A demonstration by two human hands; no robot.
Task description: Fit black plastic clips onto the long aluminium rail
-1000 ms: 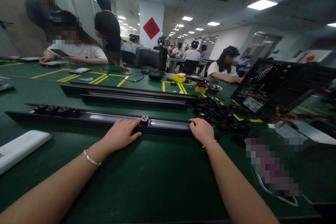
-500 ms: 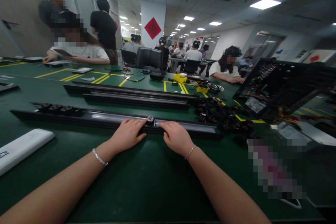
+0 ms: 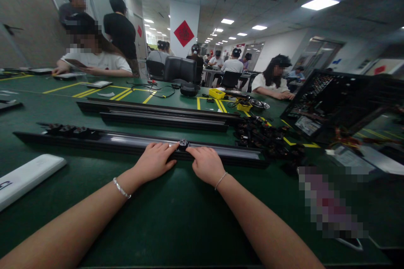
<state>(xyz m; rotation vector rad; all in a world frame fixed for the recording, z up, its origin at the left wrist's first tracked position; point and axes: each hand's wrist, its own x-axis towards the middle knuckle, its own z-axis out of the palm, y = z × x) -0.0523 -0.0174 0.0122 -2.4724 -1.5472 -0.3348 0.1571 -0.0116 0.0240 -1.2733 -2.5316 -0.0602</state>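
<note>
A long black rail (image 3: 123,139) with a shiny inner channel lies across the green table (image 3: 176,222) in front of me. A small black block with a lighter top (image 3: 183,143) sits in its channel between my hands. My left hand (image 3: 157,160) rests on the rail with its fingers stretched and thumb apart, the index fingertip at the block's left side. From the right, my right hand (image 3: 206,164) reaches its extended index finger to the block's other side; its remaining fingers are partly hidden. Several similar black blocks (image 3: 67,129) sit at the rail's left end.
Two more black rails (image 3: 164,119) lie behind. A heap of black parts (image 3: 263,136) is at the right, near an open computer case (image 3: 334,101). A white bar-shaped object (image 3: 31,178) lies left. Co-workers sit across the table.
My right hand has moved left, bringing its index finger against the block. The block sits slightly further right, and my left index finger has followed it.
</note>
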